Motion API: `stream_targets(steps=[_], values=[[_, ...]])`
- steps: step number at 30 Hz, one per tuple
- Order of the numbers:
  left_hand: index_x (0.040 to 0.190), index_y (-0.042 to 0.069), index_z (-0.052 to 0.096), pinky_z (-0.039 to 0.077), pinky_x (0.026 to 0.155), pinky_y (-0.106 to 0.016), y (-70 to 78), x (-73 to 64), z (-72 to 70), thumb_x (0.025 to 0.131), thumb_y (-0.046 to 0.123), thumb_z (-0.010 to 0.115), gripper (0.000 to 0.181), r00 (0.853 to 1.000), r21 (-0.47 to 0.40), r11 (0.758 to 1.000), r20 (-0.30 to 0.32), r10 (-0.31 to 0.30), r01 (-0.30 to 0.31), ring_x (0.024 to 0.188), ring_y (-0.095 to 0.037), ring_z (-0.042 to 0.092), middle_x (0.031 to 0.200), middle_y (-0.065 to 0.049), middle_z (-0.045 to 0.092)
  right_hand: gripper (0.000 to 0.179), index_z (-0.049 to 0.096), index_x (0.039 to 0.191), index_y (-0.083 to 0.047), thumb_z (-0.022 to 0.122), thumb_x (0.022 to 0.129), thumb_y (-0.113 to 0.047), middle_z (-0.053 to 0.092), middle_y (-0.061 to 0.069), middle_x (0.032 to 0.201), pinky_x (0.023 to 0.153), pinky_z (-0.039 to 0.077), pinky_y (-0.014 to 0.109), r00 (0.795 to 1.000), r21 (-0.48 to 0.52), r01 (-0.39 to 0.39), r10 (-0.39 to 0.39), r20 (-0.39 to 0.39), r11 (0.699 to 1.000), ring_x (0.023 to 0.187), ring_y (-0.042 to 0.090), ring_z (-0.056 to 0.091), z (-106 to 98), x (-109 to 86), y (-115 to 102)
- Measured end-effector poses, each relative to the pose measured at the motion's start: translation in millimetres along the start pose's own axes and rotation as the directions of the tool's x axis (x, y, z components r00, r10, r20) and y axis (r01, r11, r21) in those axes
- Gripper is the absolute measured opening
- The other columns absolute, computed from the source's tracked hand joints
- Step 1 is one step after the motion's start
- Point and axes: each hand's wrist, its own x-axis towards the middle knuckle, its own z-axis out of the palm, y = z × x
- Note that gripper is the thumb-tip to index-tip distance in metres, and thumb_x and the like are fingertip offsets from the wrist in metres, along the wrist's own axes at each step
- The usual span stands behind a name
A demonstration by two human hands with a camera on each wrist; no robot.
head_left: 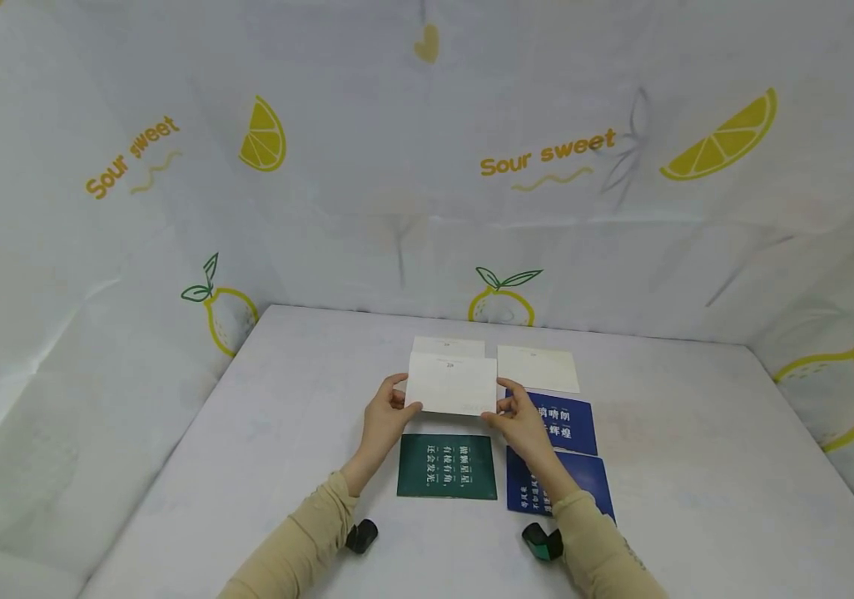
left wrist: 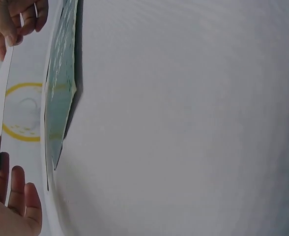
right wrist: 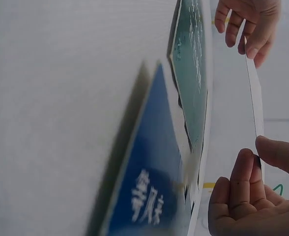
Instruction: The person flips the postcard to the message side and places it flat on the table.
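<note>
Both hands hold up a white card with small print near its top edge. My left hand pinches its left edge between thumb and fingers, while the right hand pinches the right edge. The wrist views show the card nearly edge-on, raised off the table. Closer to me lies a green card with white Chinese characters. Just behind the held card, another white card is partly hidden by it.
A cream-white card lies at the back right. Two blue cards with white characters, one farther back and one nearer, lie partly under the right arm. The white table meets a lemon-printed cloth behind.
</note>
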Motion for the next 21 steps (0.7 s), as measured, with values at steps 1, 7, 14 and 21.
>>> stream_targets(steps=[1,7,14,21], values=[[0.127,0.010,0.052,0.044,0.065,-0.024,-0.2,0.6,-0.3,0.078,0.012,0.072,0.053,1.000,0.011,1.000,0.006,0.006,-0.006,0.075,-0.014,0.056,0.084,-0.009,0.063,0.071,0.034,0.141,-0.010,0.069,0.080,-0.011,0.054,0.008,0.089,0.058,0.038,0.025,1.000,-0.011,-0.002,0.002,0.002,1.000,0.068,0.012,0.045,0.1,0.4,-0.1],[0.125,0.010,0.052,0.042,0.061,-0.023,0.4,3.1,-3.1,0.077,0.012,0.073,0.053,0.999,0.064,0.998,0.030,0.022,-0.023,0.070,-0.012,0.052,0.083,-0.009,0.062,0.075,0.031,0.143,-0.008,0.070,0.080,-0.011,0.054,0.009,0.088,0.059,0.038,0.025,1.000,-0.070,0.008,-0.007,0.019,0.998,0.067,0.013,0.046,0.2,2.5,-1.4],[0.130,0.008,0.049,0.041,0.062,-0.022,0.0,5.6,-4.8,0.077,0.012,0.073,0.058,0.999,0.093,0.995,0.039,0.033,-0.037,0.070,-0.012,0.049,0.085,-0.014,0.061,0.083,0.023,0.147,-0.012,0.070,0.079,-0.006,0.056,0.012,0.087,0.054,0.037,0.026,0.997,-0.064,0.063,-0.060,0.051,0.996,0.060,0.012,0.052,0.8,7.1,-0.3],[0.133,0.008,0.046,0.037,0.053,-0.020,0.3,9.1,-5.8,0.077,0.010,0.072,0.062,0.998,0.118,0.993,0.055,0.023,-0.030,0.061,-0.009,0.045,0.087,-0.015,0.060,0.077,0.024,0.147,-0.011,0.067,0.083,-0.012,0.057,0.012,0.088,0.054,0.038,0.025,0.996,-0.143,0.082,-0.074,0.059,0.986,0.061,0.011,0.053,1.4,11.3,-0.7]])
